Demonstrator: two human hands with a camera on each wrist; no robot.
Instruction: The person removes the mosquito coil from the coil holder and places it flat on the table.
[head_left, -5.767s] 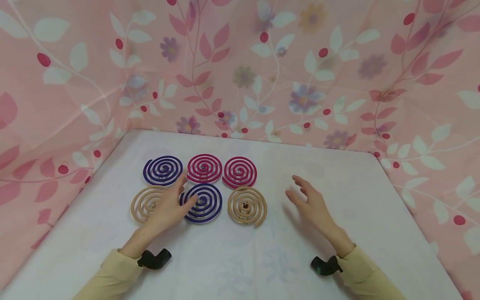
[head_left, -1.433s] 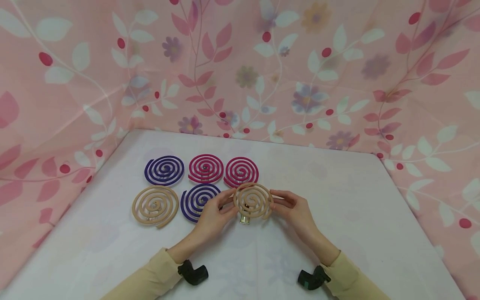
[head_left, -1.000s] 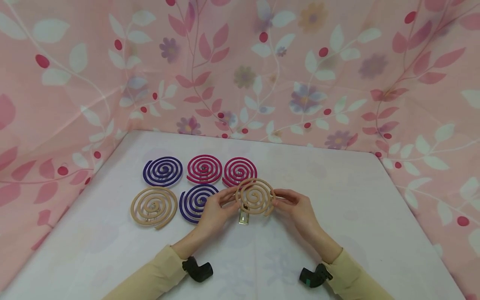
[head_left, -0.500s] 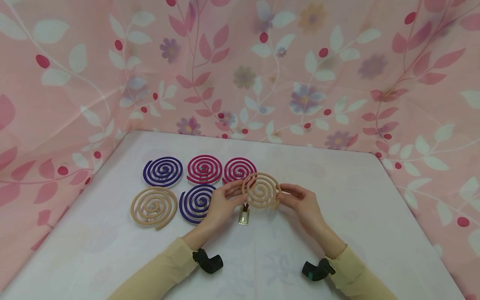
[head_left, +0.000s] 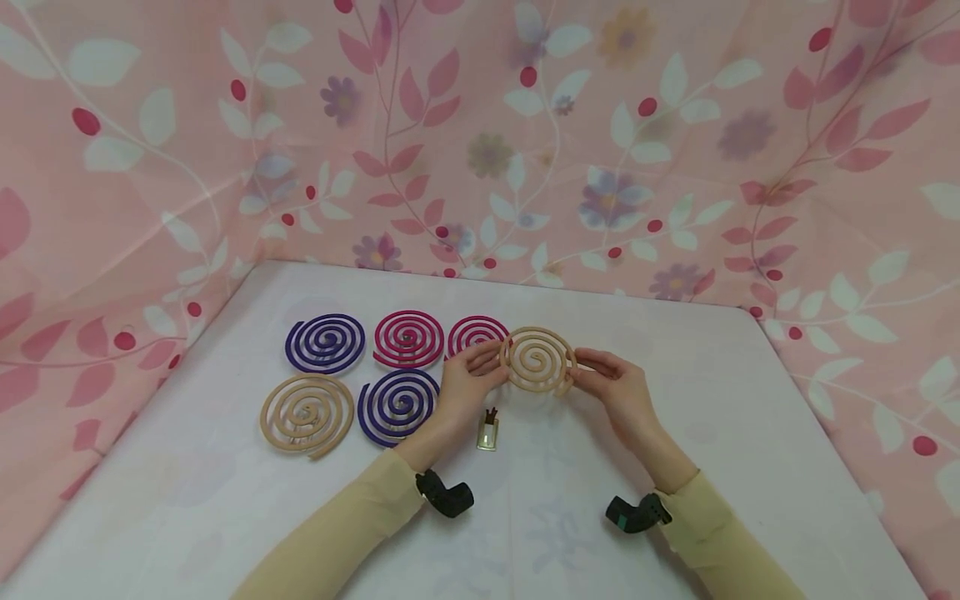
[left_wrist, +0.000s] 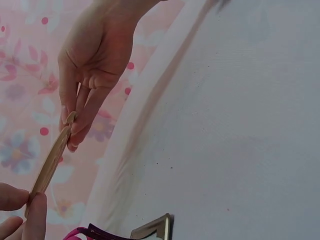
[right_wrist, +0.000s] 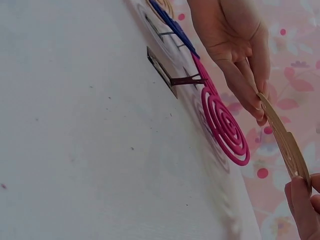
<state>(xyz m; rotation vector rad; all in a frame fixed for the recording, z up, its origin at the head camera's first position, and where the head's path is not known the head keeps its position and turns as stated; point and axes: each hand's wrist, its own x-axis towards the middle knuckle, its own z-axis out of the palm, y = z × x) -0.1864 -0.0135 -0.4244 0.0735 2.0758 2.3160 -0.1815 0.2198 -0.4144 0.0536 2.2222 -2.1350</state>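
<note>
Between my two hands a tan mosquito coil (head_left: 536, 360) is held up off the table, tilted toward the head camera. My left hand (head_left: 461, 396) pinches its left edge with thumb and fingers. The right edge is pinched by my right hand (head_left: 628, 398). In both wrist views the coil (left_wrist: 50, 162) shows nearly edge-on. Below it, a small metal coil stand (head_left: 487, 435) with dark upright prongs sits bare on the table. Behind my left fingers, a magenta coil (head_left: 472, 325) is partly covered.
Left of the hands, coils rest on stands: a purple coil (head_left: 326, 343) and a magenta coil (head_left: 408, 337) at the back, a tan coil (head_left: 276, 408) and another purple coil (head_left: 382, 408) nearer. Pink floral cloth (head_left: 480, 125) surrounds the white table (head_left: 712, 400).
Both hands have come together on the front right tan coil, lifted it off its stand and moved it up and rightward. The stand is now uncovered; the other coils have stayed put.
</note>
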